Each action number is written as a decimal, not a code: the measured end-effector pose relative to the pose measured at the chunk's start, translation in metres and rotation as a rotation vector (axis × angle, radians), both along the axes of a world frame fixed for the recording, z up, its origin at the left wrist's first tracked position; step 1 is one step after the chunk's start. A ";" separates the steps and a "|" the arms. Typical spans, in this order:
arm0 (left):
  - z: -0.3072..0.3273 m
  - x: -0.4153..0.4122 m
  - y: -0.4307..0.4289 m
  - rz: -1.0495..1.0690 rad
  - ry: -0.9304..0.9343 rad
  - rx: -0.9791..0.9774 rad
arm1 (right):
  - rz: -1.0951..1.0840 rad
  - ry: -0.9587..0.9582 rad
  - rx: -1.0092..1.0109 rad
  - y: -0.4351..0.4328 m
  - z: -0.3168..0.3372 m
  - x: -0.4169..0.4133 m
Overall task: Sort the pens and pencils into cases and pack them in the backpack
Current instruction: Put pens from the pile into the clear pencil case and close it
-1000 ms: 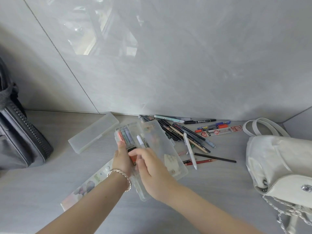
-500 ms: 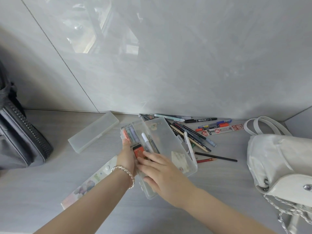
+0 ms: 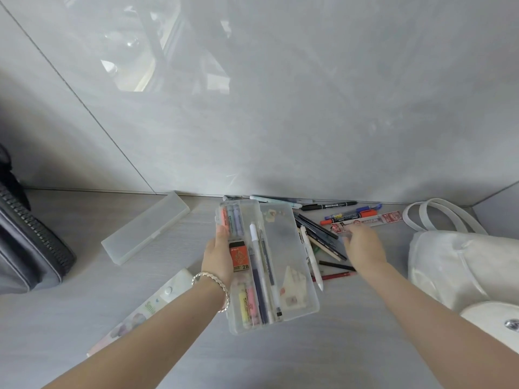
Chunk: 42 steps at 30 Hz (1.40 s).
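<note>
My left hand [image 3: 217, 256] grips the left edge of an open clear plastic pencil case [image 3: 283, 242], held just above the table. Inside lie highlighters, an orange 2B eraser [image 3: 239, 256], a white pen [image 3: 257, 248] and a dark pen. My right hand [image 3: 362, 247] reaches over the loose pile of pens and pencils [image 3: 323, 234] to the right of the case, fingers extended and blurred, holding nothing I can see. A white pen [image 3: 313, 262] lies beside the case. The white backpack [image 3: 460, 265] sits at the far right.
A shut frosted pencil case [image 3: 146, 227] lies to the left. A flat printed pouch [image 3: 146, 307] lies under my left forearm. A grey zippered bag [image 3: 25, 245] stands at the left edge. Markers [image 3: 359, 216] line the wall base.
My right hand has left the case and moved right over the loose pens. The case has tilted to lie more lengthwise toward me, still held by my left hand.
</note>
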<state>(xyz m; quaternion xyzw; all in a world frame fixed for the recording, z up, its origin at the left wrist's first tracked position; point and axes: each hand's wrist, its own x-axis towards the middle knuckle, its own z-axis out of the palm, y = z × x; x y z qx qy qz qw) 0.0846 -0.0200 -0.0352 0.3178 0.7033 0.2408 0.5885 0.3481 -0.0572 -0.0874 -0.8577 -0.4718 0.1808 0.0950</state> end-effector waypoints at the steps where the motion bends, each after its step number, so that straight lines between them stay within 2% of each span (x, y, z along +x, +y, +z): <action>1: 0.000 0.000 0.000 0.003 -0.005 -0.009 | 0.034 -0.027 -0.062 0.002 -0.004 0.002; 7: 0.005 -0.001 0.000 0.048 -0.013 -0.046 | 0.186 -0.112 -0.161 0.001 -0.002 -0.002; 10: 0.007 -0.002 -0.001 0.060 -0.016 -0.056 | 0.071 -0.032 0.005 -0.005 0.016 -0.012; 12: 0.006 -0.003 -0.001 0.061 -0.028 -0.064 | 0.012 0.164 0.223 -0.006 0.039 -0.032; 14: 0.003 -0.003 -0.001 0.047 -0.049 -0.078 | 0.008 0.495 0.371 -0.010 0.069 -0.063; 16: 0.000 -0.003 -0.001 0.047 -0.084 -0.081 | 0.112 0.779 0.401 -0.023 0.097 -0.097; 19: -0.028 -0.008 0.001 0.040 -0.119 -0.085 | 0.326 0.938 0.299 -0.042 0.113 -0.138; 21: -0.046 -0.013 0.001 0.042 -0.136 -0.109 | 0.405 0.883 0.249 -0.051 0.107 -0.154; 26: -0.035 -0.010 -0.004 0.016 -0.188 -0.106 | 0.670 0.396 0.324 -0.061 0.074 -0.160; 30: -0.006 -0.005 -0.011 0.032 -0.224 -0.081 | 0.758 0.324 0.343 -0.064 0.071 -0.156; 33: 0.008 -0.004 -0.014 0.047 -0.204 -0.065 | 0.843 0.380 0.313 -0.064 0.080 -0.145; 35: 0.017 -0.004 -0.014 0.044 -0.198 -0.062 | 0.720 0.444 0.322 -0.063 0.087 -0.134; 38: 0.027 -0.006 -0.014 0.036 -0.197 -0.044 | 0.239 0.465 0.439 -0.057 0.081 -0.109; 40: 0.028 -0.008 -0.015 0.038 -0.216 -0.050 | -0.050 0.510 0.289 -0.049 0.073 -0.094; 42: 0.029 -0.008 -0.015 0.036 -0.238 -0.072 | -0.242 0.785 0.004 -0.045 0.070 -0.085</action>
